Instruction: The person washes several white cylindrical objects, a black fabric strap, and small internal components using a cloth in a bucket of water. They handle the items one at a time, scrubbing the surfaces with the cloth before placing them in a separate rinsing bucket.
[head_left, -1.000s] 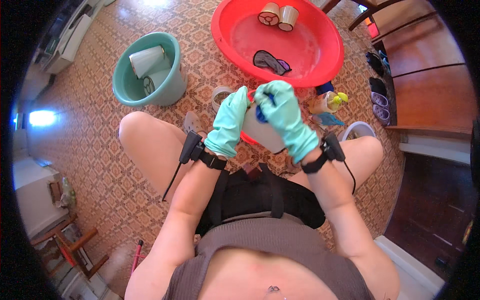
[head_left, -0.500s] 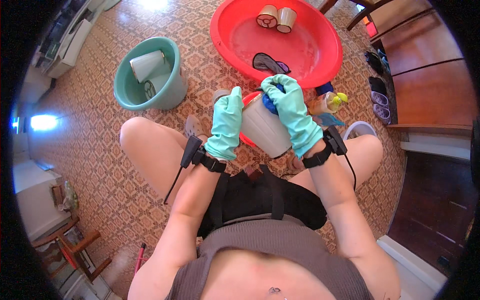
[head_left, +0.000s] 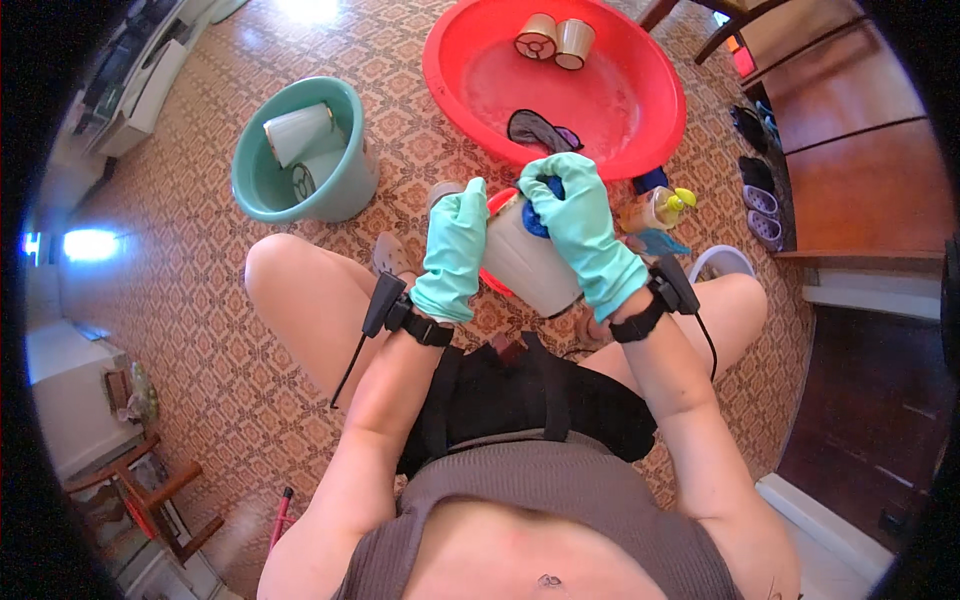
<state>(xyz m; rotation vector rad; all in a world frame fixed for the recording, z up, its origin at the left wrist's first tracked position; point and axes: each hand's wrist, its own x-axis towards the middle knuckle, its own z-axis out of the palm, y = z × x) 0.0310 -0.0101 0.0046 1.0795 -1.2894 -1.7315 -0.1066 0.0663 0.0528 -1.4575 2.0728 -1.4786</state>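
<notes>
A white tapered lampshade [head_left: 528, 262] is tilted above my lap between my gloved hands. My left hand [head_left: 452, 250], in a mint rubber glove, is closed at its left edge; the fingertips are hidden. With my right hand [head_left: 582, 225], gloved alike, I press a blue sponge or cloth [head_left: 535, 220] to the shade's upper side, fingers curled round it. Behind the shade shows part of a small red container [head_left: 495, 284]. Two more lampshades, a left one [head_left: 536, 37] and a right one [head_left: 574, 45], lie in the large red basin [head_left: 440, 85].
A green bucket [head_left: 357, 185] at the left holds white lampshades [head_left: 300, 134]. A dark mesh cloth [head_left: 540, 130] lies in the basin. Right of my hands stand a pump bottle [head_left: 660, 209] and a white tub [head_left: 722, 260]. Clogs [head_left: 762, 215] rest by the wooden cabinet [head_left: 850, 180].
My right hand and the blue sponge or cloth have shifted very slightly on the lampshade. My left hand keeps its place.
</notes>
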